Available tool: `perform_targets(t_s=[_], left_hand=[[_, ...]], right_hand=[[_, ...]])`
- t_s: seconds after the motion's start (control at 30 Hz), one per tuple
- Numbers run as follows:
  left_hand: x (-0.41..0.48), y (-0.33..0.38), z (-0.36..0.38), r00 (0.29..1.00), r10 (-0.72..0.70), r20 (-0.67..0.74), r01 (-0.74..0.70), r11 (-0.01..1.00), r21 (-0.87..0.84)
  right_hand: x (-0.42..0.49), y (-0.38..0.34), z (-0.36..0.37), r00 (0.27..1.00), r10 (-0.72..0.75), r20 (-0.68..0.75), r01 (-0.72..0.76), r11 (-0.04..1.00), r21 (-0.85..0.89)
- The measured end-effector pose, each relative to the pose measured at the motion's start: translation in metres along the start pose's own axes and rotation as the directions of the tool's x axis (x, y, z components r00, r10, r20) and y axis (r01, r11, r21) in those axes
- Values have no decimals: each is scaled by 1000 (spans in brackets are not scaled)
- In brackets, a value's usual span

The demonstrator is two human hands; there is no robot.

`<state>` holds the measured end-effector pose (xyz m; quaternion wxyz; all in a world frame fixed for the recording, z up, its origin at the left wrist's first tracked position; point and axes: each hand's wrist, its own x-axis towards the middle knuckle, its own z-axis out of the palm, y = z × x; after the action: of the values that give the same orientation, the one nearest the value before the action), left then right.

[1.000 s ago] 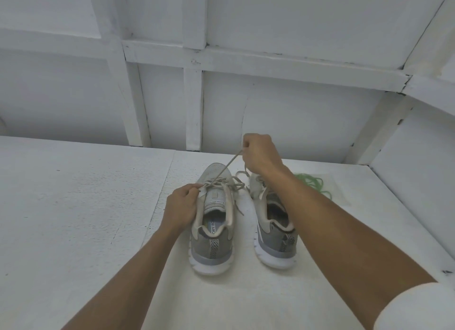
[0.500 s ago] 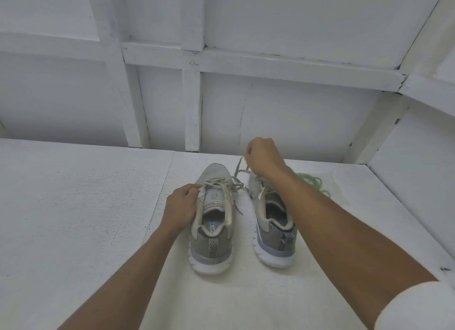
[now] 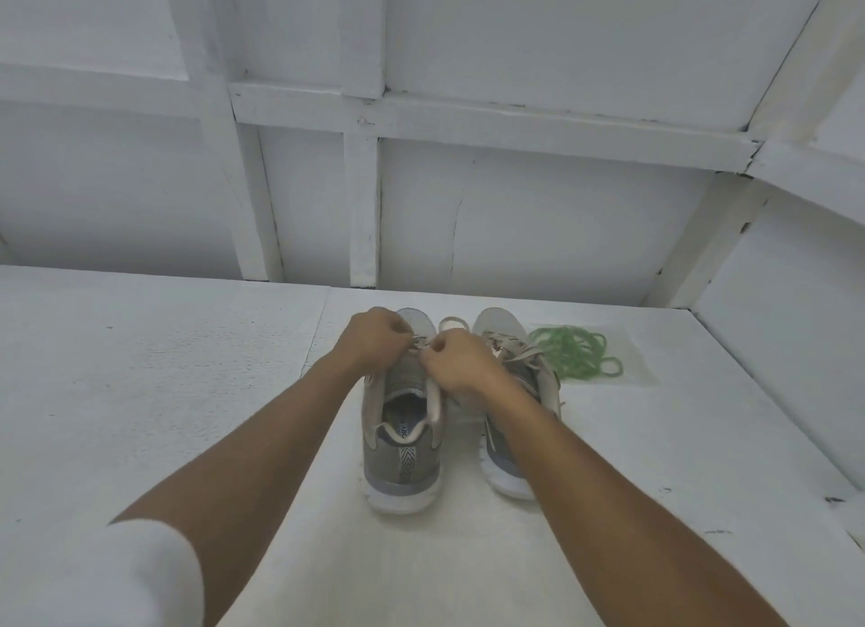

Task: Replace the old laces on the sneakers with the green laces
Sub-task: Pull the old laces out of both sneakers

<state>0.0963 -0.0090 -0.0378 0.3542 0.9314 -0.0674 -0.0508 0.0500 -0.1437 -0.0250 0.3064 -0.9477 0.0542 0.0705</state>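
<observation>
Left grip (image 3: 374,341) and right grip (image 3: 461,364), the person's bare hands, meet over the front lacing of the left sneaker (image 3: 402,458). Their fingers are curled and the fingertips nearly touch, each pinching the beige old lace (image 3: 420,344) there. A second ago the right grip was lifted above the toes, drawing a strand of that lace up taut, while the left grip held the eyelet edge on the sneaker's left side. Now the right one has come down to the lacing and the left one has moved in beside it. A white panelled wall (image 3: 538,233) with raised battens fills the upper half of the view, and below it lies the white tabletop (image 3: 164,392), rough and speckled. A white sleeve (image 3: 117,575) shows at the lower left corner. Both grey-and-beige sneakers stand side by side with heels toward the person. The right sneaker (image 3: 498,327) is partly hidden under the right forearm, and its own beige lace lies slack across its front. To its right, on a clear plastic sheet (image 3: 643,369), the green laces (image 3: 573,352) lie in a loose tangle, apart from both grips. On the left sneaker's insole (image 3: 406,420) the letters "ORY" can be read; the rest is hidden by the collar.
</observation>
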Motion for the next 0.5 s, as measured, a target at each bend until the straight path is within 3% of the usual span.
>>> perform_targets(t_s=[0.2,0.33,0.43,0.5], left_hand=[[15,9,3,986,-6,167,-39,963,268],[15,10,3,987,38,158,-85,950,301],[16,4,-6,996,-39,76,29,991,128],[18,-5,-17,981,-194,22,195,963,-186]], right_hand=[[-15,9,25,983,129,-127,-77,933,353],[-17,10,35,966,140,-218,-50,926,375],[-19,10,38,959,122,-255,-20,930,368],[-20,9,38,955,125,-268,-18,930,368]])
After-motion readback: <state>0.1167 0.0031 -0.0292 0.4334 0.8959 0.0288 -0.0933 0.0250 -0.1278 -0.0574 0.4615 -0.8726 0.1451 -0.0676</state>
